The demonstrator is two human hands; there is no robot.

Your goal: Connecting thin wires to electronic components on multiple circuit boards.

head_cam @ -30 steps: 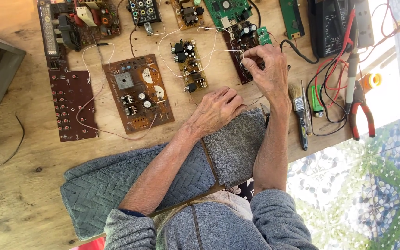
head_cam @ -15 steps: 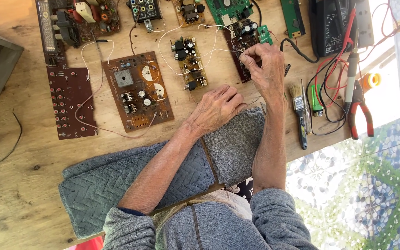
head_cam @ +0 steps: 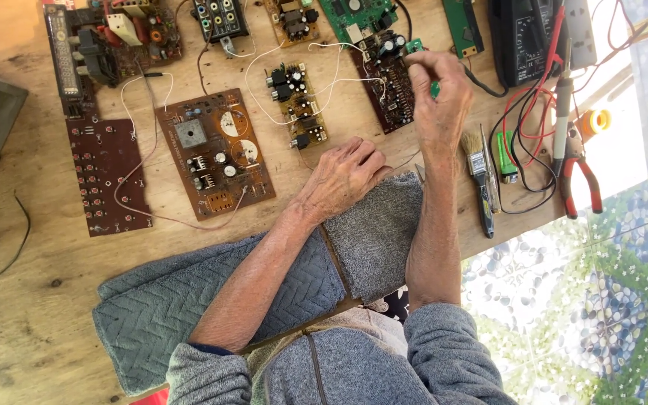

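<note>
Wooden counter [head_cam: 31, 300] crowded upper frame; right hand [head_cam: 438, 97] pinches green tool over dark circuit board [head_cam: 388, 82], left hand [head_cam: 343, 176] rests loosely curled on grey towel [head_cam: 373, 236].

Electronics repair bench, likely home workshop. Wooden table [head_cam: 31, 300] strewn with bare circuit boards [head_cam: 215, 154], multimeter [head_cam: 523, 37] with test leads, pliers [head_cam: 579, 176], brush [head_cam: 478, 165]. Pebble-pattern floor [head_cam: 601, 300] beside table.

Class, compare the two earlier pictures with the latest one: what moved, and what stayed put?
Little changed. The right hand stays at the dark circuit board, pinching something small I cannot identify. The left hand rests unmoved at the grey cloth's edge. Boards and tools lie as before.
</note>
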